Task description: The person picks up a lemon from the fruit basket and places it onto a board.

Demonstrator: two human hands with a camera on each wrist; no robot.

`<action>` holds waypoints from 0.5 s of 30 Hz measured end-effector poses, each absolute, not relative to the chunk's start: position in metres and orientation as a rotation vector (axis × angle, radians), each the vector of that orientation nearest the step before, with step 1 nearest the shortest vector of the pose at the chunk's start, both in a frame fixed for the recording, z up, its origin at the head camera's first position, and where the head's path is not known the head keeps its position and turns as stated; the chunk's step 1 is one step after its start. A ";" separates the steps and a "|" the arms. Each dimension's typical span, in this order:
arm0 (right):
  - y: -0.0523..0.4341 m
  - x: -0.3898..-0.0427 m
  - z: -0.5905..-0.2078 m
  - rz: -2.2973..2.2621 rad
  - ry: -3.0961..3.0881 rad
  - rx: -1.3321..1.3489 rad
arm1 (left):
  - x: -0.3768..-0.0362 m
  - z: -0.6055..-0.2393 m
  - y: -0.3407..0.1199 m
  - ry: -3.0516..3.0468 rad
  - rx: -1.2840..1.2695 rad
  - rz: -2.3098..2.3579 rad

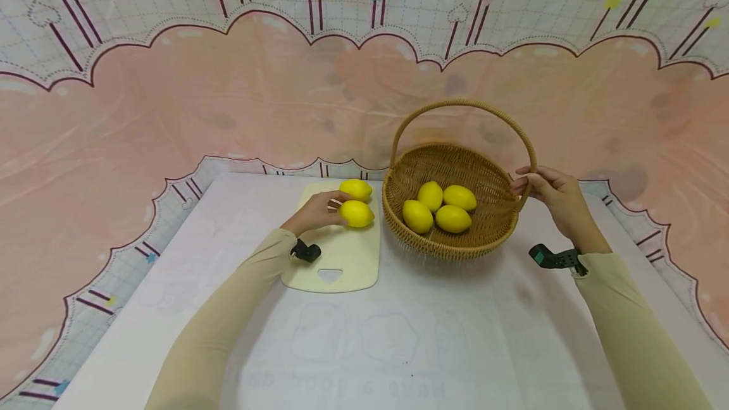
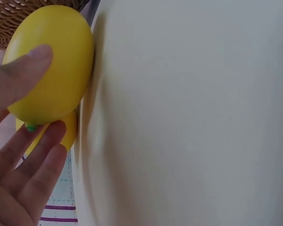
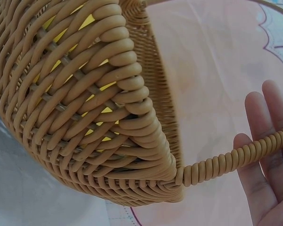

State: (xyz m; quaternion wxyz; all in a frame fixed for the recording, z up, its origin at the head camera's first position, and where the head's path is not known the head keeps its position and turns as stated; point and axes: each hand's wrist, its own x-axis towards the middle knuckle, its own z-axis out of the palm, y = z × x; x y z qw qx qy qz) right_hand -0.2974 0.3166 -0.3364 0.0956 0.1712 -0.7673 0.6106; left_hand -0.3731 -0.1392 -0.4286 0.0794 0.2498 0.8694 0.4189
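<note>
A yellow lemon (image 1: 356, 214) sits on the cream cutting board (image 1: 342, 255). My left hand (image 1: 319, 212) holds it from the left, thumb across its side and fingertips at its green stem end in the left wrist view. Just behind it on the board lies a second lemon (image 1: 355, 190). The wicker basket (image 1: 450, 248) stands to the right of the board with several lemons (image 1: 453, 219) inside. At the basket's right side my right hand (image 1: 555, 198) holds the lower part of the arched handle (image 3: 217, 167); its thumb is out of the right wrist view.
A white table (image 1: 364, 347) lies under everything. Behind it hangs a pink patterned cloth (image 1: 256, 100), close to the basket's back. The board has a cut-out grip hole (image 1: 330, 275) at its near end.
</note>
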 end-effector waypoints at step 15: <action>0.316 -0.295 -0.336 1.810 -2.288 0.468 | -0.374 -0.435 -0.142 2.694 0.648 1.237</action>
